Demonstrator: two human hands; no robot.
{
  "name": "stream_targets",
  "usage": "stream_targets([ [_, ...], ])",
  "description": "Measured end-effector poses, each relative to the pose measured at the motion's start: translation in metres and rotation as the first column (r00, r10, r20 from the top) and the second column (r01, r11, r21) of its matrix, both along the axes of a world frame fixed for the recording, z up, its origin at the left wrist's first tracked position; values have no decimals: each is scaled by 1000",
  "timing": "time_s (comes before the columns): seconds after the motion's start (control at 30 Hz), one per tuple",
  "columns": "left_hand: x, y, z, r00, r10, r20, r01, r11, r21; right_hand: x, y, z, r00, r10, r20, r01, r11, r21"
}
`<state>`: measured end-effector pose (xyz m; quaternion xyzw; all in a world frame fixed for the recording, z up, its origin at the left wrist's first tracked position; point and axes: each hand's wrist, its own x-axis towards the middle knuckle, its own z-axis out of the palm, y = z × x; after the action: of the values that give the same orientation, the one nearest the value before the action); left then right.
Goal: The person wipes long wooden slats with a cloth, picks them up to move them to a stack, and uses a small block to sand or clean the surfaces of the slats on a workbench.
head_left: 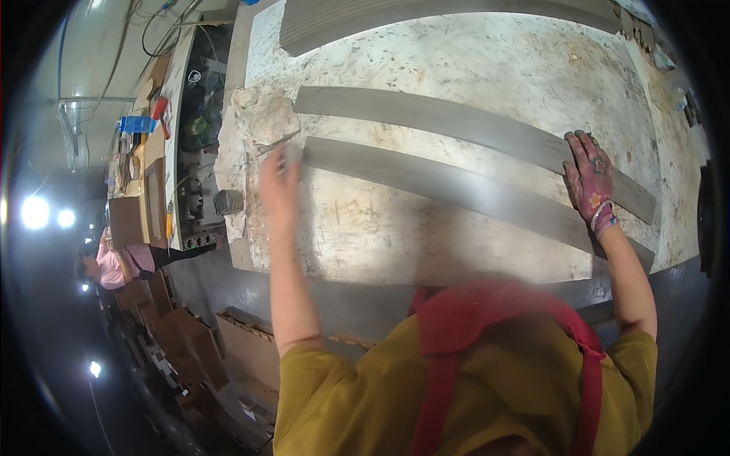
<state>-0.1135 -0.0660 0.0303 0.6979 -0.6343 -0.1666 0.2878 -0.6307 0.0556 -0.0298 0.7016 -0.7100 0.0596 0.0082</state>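
Observation:
Two long, flat grey strips lie side by side across the pale, stained tabletop (365, 235): a far strip (426, 112) and a near strip (456, 190). My right hand (591, 182), in a stained pink patterned glove, lies with its fingers stretched over the right part of the far strip. At the left ends of the strips is my left hand (281, 178), smeared by motion. It is just below a crumpled whitish cloth (262, 121); whether its fingers hold anything is hidden by the blur.
More grey boards (449, 23) lie along the table's far side. A small dark block (228, 202) sits at the left edge. Beyond stands a cluttered bench with a red-handled tool (160, 108) and a blue object (137, 125). A person in pink (125, 262) and brown boards (182, 342) are farther left.

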Motion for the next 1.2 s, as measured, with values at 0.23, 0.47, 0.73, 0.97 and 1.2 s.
stream_targets([
  [0.23,-127,-30,-18,804,-536,256,567,822,-61,3,-4,7,998,36,47,-33,997,-68],
  [0.47,-75,-67,-24,822,-416,390,458,889,-17,3,-3,3,998,44,55,-37,992,-120],
  [0.73,-99,-51,-50,829,-376,413,438,897,-61,3,-4,5,997,42,64,-38,997,-68],
  [0.97,-189,1,-48,688,-658,308,718,680,-150,4,-5,6,999,0,34,1,999,-43],
  [1.2,-5,-66,-34,840,-121,530,286,927,-242,2,-1,4,998,11,68,-6,996,-84],
])
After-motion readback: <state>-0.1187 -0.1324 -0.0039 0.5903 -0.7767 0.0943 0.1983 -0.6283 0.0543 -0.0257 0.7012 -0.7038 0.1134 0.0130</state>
